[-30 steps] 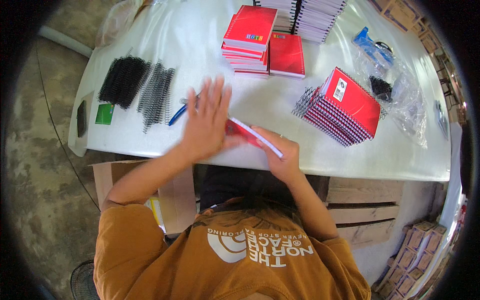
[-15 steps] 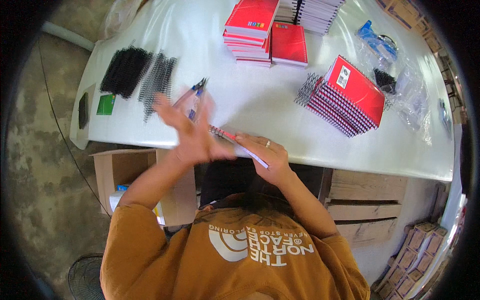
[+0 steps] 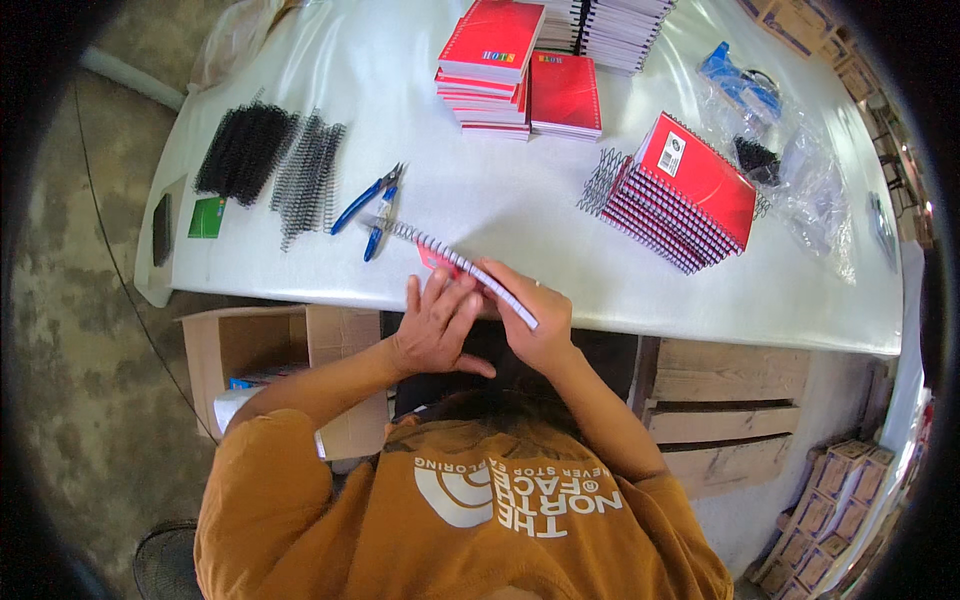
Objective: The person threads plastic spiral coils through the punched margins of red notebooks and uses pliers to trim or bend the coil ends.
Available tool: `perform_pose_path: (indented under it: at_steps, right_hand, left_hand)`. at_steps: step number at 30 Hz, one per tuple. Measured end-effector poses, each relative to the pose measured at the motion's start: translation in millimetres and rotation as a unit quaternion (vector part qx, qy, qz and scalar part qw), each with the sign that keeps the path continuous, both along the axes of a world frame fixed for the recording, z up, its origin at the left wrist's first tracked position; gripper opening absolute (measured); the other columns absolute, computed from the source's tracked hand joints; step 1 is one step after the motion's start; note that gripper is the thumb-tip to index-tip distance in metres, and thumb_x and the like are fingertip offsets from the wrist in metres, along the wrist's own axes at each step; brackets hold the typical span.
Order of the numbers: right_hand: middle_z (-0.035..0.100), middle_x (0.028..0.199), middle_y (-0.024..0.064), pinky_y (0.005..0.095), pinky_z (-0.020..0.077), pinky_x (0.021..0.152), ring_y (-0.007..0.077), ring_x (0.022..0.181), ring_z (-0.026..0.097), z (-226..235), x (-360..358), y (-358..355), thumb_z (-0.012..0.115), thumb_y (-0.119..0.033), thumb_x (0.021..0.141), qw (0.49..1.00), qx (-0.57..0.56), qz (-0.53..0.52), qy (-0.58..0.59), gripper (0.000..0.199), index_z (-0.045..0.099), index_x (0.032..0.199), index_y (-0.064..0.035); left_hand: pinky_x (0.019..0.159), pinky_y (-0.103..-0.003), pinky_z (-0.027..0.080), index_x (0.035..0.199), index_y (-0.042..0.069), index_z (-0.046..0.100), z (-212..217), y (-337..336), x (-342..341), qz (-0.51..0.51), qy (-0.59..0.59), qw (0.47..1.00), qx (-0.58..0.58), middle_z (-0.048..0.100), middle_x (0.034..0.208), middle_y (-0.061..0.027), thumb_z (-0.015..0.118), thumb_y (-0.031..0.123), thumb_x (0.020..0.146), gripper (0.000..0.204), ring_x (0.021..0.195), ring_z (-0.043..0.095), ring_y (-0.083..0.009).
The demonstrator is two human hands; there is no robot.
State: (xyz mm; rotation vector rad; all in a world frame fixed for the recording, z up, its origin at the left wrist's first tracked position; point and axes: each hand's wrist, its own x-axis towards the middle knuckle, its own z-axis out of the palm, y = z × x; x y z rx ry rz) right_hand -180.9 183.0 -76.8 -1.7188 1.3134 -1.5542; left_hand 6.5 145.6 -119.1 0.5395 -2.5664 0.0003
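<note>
The right hand [image 3: 543,315] grips a red notebook [image 3: 494,283] between curled fingers; the left hand [image 3: 437,330], fingers loosely spread, touches its cover. A coil [image 3: 424,239] sticks out beyond the left fingertips. Left of those fingers, a cardboard box [image 3: 345,335] holds something blue [image 3: 243,383], partly hidden.

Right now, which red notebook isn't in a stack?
The red notebook gripped in your right hand, its coil sticking out toward the blue-handled pliers; the other red ones sit stacked on the table.
</note>
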Motion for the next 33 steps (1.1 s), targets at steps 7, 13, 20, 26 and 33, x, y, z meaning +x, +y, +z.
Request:
perform_pose_path:
  at_steps: [7,13,20,26,33]
  right_hand:
    - [0.062,0.107,0.0171,0.0349,0.0497,0.079,0.0313,0.092,0.062,14,5,-3,0.055,0.005,0.077,0.985,0.102,0.057,-0.128,0.043,0.052,0.119,-0.0044]
    - [0.06,0.111,0.0173,0.0354,0.0481,0.083,0.0313,0.097,0.061,0,-1,-10,0.053,0.005,0.077,0.993,0.067,0.094,-0.013,0.04,0.055,0.116,-0.0037]
    - [0.06,0.11,0.0177,0.0363,0.0473,0.086,0.0326,0.1,0.059,-2,3,-8,0.05,0.009,0.069,0.996,0.047,0.06,-0.04,0.048,0.055,0.115,-0.0027]
    - [0.061,0.108,0.0175,0.0368,0.0476,0.085,0.0326,0.099,0.059,1,8,-14,0.052,0.007,0.07,0.996,0.005,0.08,0.034,0.049,0.055,0.117,-0.0048]
    - [0.058,0.113,0.0176,0.0393,0.0456,0.086,0.0335,0.102,0.057,3,1,-23,0.052,0.002,0.077,0.993,0.011,0.11,0.051,0.047,0.049,0.123,-0.007]
  left_hand:
    - [0.075,-0.037,0.038,0.082,0.012,0.061,96,-67,-17,0.033,-0.06,0.994,0.085,0.057,0.089,-0.0052,0.061,0.054,0.074,0.043,0.082,0.053,-0.0235]
    - [0.086,-0.042,0.033,0.095,0.011,0.056,98,-73,-40,0.019,0.15,0.984,-0.097,0.052,0.104,-0.0129,0.056,0.062,0.074,0.056,0.1,0.045,-0.0295]
    - [0.106,-0.053,0.011,0.131,-0.002,0.033,32,-24,-8,-0.054,0.08,0.993,-0.061,0.038,0.128,-0.0245,0.045,0.074,0.073,0.096,0.131,0.019,-0.0409]
    - [0.105,-0.058,0.004,0.134,0.002,0.032,28,-41,-12,0.039,0.077,0.996,-0.018,0.031,0.136,-0.0248,0.052,0.076,0.065,0.103,0.131,0.019,-0.0456]
    - [0.101,-0.066,0.009,0.135,-0.011,0.021,93,-54,-40,-0.063,0.06,0.945,-0.316,0.014,0.138,-0.0378,0.02,0.081,0.074,0.11,0.128,0.011,-0.0561]
